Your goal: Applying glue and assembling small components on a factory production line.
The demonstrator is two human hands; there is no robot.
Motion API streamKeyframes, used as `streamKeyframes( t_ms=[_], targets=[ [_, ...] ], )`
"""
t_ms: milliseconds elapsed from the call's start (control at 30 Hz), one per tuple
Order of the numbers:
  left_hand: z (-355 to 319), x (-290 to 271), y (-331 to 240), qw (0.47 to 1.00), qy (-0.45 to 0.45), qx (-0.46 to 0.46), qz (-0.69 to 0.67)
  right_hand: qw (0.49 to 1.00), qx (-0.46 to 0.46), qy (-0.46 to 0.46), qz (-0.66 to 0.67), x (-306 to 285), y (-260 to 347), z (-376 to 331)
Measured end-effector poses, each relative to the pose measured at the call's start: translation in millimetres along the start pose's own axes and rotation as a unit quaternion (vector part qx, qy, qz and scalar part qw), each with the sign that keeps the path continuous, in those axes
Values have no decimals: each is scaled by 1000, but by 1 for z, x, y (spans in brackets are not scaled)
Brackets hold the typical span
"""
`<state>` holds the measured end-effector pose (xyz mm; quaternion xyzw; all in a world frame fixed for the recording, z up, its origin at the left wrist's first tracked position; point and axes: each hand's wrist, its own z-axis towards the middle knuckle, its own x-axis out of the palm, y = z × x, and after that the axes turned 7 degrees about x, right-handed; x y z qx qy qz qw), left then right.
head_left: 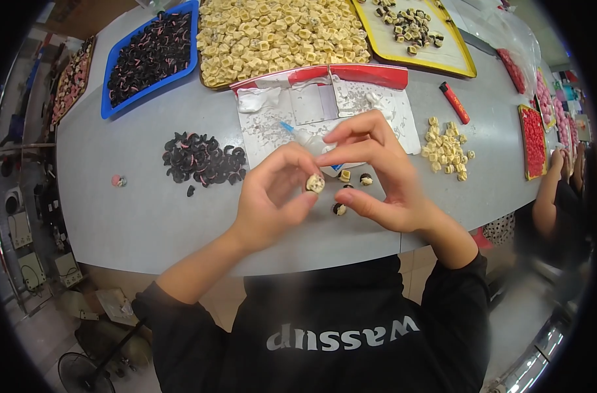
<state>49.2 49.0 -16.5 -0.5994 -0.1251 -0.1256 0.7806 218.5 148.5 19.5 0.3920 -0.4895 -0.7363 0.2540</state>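
My left hand (272, 193) pinches a small cream-and-dark piece (315, 184) between thumb and fingers, above the grey table. Close by on its right is my right hand (387, 180), its thumb and fingers spread apart; the index fingertip comes up to the left fingers, and whether it touches the piece I cannot tell. Under the right hand lie a few cream-and-black pieces (340, 209). Partly hidden behind that hand is a whitish bottle or tube (305, 137) with a blue tip (287, 126). A pile of black curved pieces (203, 159) lies left of my left hand.
Cream cube pieces (446, 149) and a red lighter-shaped object (454, 103) lie right. A white board (266, 137) carries white smears. Behind stand a blue tray (106, 98), a heap of cream pieces (279, 39) and a yellow tray (469, 62). Another person's arm (547, 190) shows far right.
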Motion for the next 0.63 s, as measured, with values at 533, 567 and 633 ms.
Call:
streamKeyframes(
  t_ms=[533,567,633],
  targets=[
    [0,0,-5,959,56,-195,-197,999,-37,23,-8,6,-4,0],
    [-1,0,-4,959,57,-195,-197,999,-37,23,-9,5,-4,0],
    [-2,-1,-3,964,62,-190,-177,998,-36,47,-20,4,-5,-1]
  ],
)
